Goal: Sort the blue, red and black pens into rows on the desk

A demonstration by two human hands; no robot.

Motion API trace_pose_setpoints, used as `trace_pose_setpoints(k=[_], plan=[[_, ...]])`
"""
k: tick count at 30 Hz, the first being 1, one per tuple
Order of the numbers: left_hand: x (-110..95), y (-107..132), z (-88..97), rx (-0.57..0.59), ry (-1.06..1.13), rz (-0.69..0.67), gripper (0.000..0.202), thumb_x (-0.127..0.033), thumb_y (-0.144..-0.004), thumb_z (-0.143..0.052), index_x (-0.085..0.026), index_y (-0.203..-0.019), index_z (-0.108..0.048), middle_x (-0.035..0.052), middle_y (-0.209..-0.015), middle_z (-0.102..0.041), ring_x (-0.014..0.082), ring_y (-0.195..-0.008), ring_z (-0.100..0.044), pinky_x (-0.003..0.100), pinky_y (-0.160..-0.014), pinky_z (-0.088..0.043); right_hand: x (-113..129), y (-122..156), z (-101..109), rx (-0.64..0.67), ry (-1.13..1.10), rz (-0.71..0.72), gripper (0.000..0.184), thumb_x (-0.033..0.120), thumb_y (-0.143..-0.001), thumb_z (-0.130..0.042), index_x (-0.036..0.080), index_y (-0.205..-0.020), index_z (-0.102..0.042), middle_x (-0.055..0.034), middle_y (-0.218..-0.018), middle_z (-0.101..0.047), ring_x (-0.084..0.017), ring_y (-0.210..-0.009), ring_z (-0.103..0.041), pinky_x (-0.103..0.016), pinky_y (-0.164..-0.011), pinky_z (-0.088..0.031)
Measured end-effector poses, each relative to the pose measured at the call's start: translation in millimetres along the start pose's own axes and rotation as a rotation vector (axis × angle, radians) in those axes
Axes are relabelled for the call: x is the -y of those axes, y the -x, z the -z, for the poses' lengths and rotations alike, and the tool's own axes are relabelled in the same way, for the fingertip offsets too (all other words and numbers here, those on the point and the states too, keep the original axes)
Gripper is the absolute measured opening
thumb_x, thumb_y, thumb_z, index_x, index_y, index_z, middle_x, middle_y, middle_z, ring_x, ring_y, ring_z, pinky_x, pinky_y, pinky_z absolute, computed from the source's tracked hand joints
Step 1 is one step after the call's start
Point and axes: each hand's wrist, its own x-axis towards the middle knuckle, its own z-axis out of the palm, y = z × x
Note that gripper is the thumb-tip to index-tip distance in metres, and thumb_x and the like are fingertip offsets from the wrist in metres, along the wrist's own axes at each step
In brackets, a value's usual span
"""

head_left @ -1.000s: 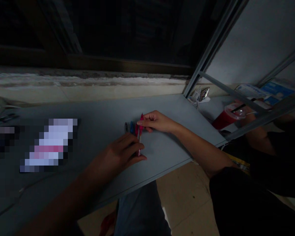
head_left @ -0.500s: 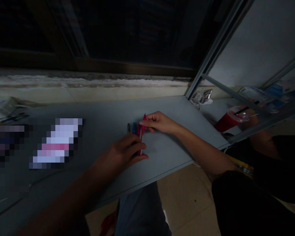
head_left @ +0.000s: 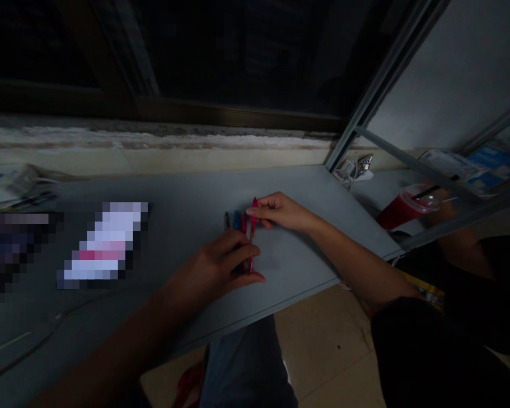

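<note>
The right hand [head_left: 280,212] pinched the top of a red pen [head_left: 253,235] while the left hand [head_left: 212,269] curled over its lower barrel; the pen's long axis ran up the frame at centre, just beside a blue pen [head_left: 237,220], on a grey tabletop [head_left: 187,215]
</note>
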Motion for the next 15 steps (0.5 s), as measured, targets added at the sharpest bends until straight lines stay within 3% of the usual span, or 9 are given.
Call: trace_pose_setpoints(k=[5, 11, 15], plan=[[1.7, 1.0, -2.8, -0.005, -0.011, 0.009, 0.017, -0.027, -0.096, -0.074, -0.017, -0.108, -0.067, 0.0046, -0.104, -0.065, 0.0175, -0.093, -0.069, 0.030, -0.081, -0.061, -0.2, -0.2, -0.4, 0.003, -0.005, -0.020, 0.049, 0.059, -0.093, -0.070, 0.016, -0.071, -0.061, 0.0051, -0.055, -0.056, -0.006, -0.051, -0.047, -0.024, -0.054, -0.036], [0.3, 1.6, -0.2, 0.023, 0.016, 0.012, 0.018, -0.030, -0.098, -0.072, -0.017, -0.108, -0.066, 0.0044, -0.104, -0.064, 0.0172, -0.094, -0.069, 0.030, -0.083, -0.060, 1.6, 0.4, -3.4, 0.002, -0.021, -0.019, 0.053, 0.064, -0.089, -0.071, 0.016, -0.069, -0.060, 0.0056, -0.054, -0.056, -0.007, -0.050, -0.046, -0.024, -0.055, -0.037], [-3.1, -1.5, 1.9, 0.050, 0.009, 0.087, 0.035, -0.038, -0.097, -0.074, -0.022, -0.126, -0.061, 0.0058, -0.113, -0.066, 0.0201, -0.100, -0.070, 0.034, -0.087, -0.060, 0.4, -0.6, 2.7, -0.043, 0.020, -0.048, 0.053, 0.063, -0.089, -0.070, 0.016, -0.066, -0.059, 0.0049, -0.052, -0.055, -0.007, -0.049, -0.045, -0.024, -0.055, -0.035]])
